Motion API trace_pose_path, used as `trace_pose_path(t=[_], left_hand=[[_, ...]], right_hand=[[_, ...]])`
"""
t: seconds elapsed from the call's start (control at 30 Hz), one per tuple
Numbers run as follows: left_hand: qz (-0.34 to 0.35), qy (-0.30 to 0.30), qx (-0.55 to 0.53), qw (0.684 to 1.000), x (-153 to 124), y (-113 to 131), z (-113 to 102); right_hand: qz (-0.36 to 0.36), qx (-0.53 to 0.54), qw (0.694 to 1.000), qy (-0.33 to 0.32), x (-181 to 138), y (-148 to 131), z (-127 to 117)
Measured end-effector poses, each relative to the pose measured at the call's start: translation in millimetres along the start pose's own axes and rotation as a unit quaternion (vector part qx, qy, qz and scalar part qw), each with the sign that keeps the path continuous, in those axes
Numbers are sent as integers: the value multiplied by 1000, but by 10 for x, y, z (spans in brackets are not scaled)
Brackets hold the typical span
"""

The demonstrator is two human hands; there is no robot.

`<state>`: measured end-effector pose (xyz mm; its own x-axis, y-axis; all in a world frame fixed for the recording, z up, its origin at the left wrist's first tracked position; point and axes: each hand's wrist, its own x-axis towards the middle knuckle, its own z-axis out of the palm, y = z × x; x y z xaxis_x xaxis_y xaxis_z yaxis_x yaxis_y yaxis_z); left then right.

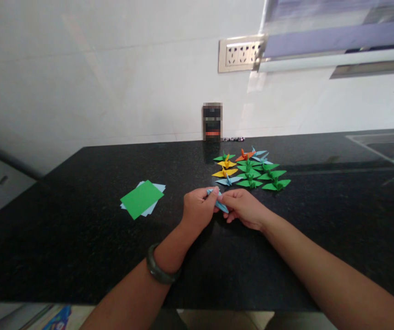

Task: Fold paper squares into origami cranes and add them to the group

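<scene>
Between both hands is a small piece of light blue folded paper (222, 207), held just above the black counter. My left hand (200, 207) pinches its upper left end, thumb on top. The fingers of my right hand (243, 206) close on its right side, and they hide part of it. Just beyond the hands stand rows of finished paper cranes: several green cranes (276, 184), yellow cranes (224, 173), light blue cranes (229, 181) and one orange crane (245, 156). To the left lies a stack of square paper sheets (142, 199), green on top with light blue below.
A phone (212, 121), its screen blurred, leans upright on the white wall, with a beaded strap (234, 139) beside it. Wall sockets (241, 54) are above. A metal-edged sink or hob (382, 142) is at the far right. The black counter's (80, 256) front edge runs below my forearms.
</scene>
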<state>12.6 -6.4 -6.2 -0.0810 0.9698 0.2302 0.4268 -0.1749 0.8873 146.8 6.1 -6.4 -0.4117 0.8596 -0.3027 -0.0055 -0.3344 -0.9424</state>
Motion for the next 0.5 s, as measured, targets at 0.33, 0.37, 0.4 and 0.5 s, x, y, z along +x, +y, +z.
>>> trace_pose_path(t=[0.33, 0.37, 0.4, 0.5], left_hand=[[47, 71, 62, 994, 77, -99, -51], [43, 79, 65, 994, 78, -95, -54], [37, 84, 67, 994, 78, -90, -56], [22, 89, 47, 995, 67, -77, -43]], right_hand=[[-14, -101, 989, 108, 2, -27, -40], [-17, -93, 990, 106, 0, -27, -40], [-25, -87, 991, 99, -1, -24, -35], [-63, -104, 991, 59, 1, 8, 1]])
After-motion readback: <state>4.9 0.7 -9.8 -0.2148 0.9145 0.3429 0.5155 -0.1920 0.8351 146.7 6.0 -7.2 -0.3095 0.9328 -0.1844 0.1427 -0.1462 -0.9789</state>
